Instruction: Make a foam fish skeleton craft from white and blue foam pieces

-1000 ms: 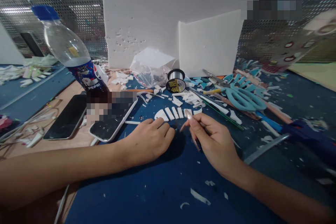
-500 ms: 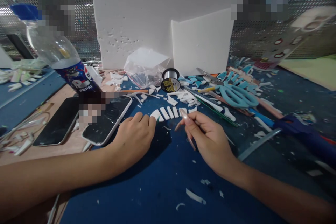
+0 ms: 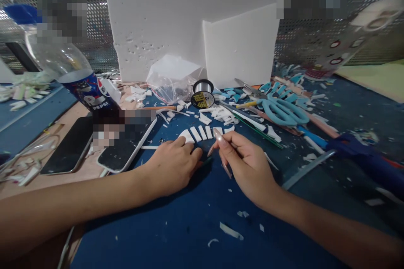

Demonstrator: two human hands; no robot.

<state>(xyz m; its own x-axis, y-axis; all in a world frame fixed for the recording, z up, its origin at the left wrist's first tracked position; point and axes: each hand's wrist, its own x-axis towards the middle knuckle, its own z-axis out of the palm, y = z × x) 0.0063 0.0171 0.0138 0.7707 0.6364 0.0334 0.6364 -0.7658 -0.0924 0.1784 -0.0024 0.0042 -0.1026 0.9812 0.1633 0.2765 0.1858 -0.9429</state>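
Observation:
Palm down on the blue mat, my left hand point(image 3: 176, 164) has its fingers curled under; whether anything is beneath them is hidden. A thin white strip point(image 3: 150, 147) lies just left of its knuckles. My right hand point(image 3: 248, 162) is turned sideways, thumb and index finger pinched together, with long shiny nails; I cannot make out anything held between them. Just beyond both hands, several small white foam-like pieces point(image 3: 202, 133) form a curved row on the mat. The right fingertips overlap one end of that row in view, and the left fingers are close to its rounded left piece point(image 3: 187, 136).
A spool of clear line point(image 3: 203, 93), white scraps point(image 3: 221, 113) and blue-handled scissors point(image 3: 282, 110) lie behind the row. Phones point(image 3: 70, 147) and a Pepsi bottle point(image 3: 91, 92) are at left. A dark blue glue gun point(image 3: 362, 159) lies right. White boards point(image 3: 158, 17) stand behind.
My left hand has shifted right and slightly toward me, fingers curling further, uncovering the thin white strip. My right hand keeps its pinch nearly in place. The view has shifted slightly.

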